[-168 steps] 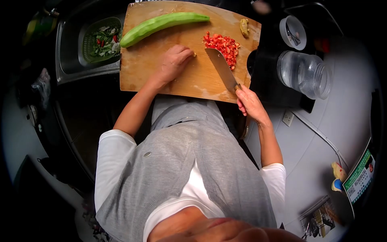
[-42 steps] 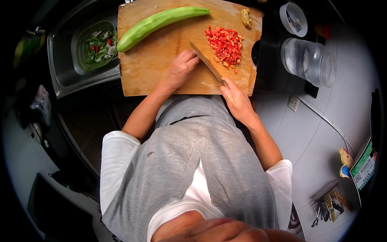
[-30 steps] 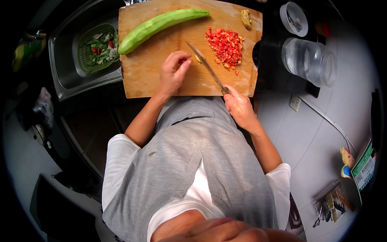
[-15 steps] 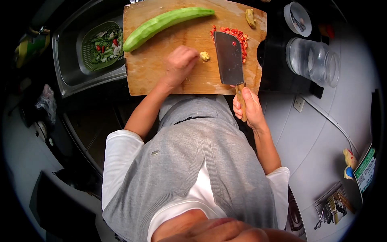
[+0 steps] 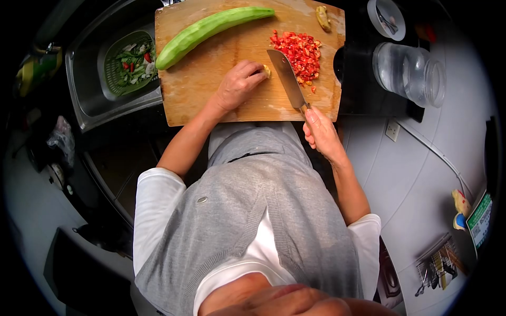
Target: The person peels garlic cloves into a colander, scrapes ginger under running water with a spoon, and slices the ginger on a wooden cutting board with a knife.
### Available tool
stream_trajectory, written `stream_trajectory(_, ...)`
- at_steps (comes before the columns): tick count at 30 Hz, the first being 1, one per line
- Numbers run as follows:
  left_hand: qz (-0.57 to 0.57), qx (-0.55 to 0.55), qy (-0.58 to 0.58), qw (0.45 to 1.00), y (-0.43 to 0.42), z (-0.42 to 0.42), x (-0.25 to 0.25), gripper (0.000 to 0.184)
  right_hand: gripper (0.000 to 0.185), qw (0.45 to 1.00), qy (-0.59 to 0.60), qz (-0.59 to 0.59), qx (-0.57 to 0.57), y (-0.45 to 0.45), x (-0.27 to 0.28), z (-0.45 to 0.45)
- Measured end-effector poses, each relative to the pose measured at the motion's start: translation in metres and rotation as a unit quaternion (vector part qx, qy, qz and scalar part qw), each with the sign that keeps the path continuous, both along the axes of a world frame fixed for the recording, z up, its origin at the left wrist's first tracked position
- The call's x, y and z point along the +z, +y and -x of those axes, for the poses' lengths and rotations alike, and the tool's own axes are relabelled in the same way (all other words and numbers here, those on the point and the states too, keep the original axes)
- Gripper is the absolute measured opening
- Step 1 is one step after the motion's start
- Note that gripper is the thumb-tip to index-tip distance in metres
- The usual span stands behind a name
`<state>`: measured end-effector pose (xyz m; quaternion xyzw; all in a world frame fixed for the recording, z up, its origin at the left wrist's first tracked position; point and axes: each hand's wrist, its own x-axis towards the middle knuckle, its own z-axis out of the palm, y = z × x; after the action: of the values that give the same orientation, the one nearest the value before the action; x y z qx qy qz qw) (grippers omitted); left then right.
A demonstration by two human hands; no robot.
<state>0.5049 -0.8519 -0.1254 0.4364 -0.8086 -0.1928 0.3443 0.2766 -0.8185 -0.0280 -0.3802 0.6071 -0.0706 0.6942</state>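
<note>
My left hand [image 5: 240,87] rests on the wooden cutting board [image 5: 200,100], its fingertips closed on a small yellow piece [image 5: 266,70] that looks like ginger. My right hand [image 5: 320,130] is wrapped round the handle of a cleaver [image 5: 288,79], whose blade slants up and left between that piece and a heap of chopped red chili [image 5: 303,51]. Across the board's upper left lies a long peeled green gourd [image 5: 211,30]. A knobbly piece of ginger [image 5: 323,18] sits near the upper right corner.
On the left, a green basket [image 5: 113,71] of leaves and red chilies stands in the metal sink [image 5: 84,108]. Right of the board are a white bowl [image 5: 387,20] with utensils and a clear jar [image 5: 406,73] on its side. A wall socket [image 5: 392,130] is lower right.
The cleaver has turned from broad side up over the chili heap to a steeper tilt, and moved left towards the yellow piece. My left fingers have moved right onto that piece.
</note>
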Motion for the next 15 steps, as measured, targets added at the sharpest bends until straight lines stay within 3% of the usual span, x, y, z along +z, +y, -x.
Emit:
stream_trajectory(10, -0.001, 0.006, -0.009, 1.0, -0.003, 0.0, -0.004, 0.017, 0.037, 0.994, 0.068, 0.086, 0.03, -0.013, 0.006, 0.006)
stream_trajectory(14, -0.007, -0.001, -0.002, 1.0, -0.002, -0.001, -0.009, 0.018, 0.036, 0.965, 0.098, 0.215, 0.114, -0.001, 0.012, -0.007)
stream_trajectory(15, 0.0, -0.001, -0.002, 1.0, -0.004, -0.001, -0.007, 0.02, 0.036, 0.967, 0.115, 0.179, 0.141, -0.004, 0.02, -0.013)
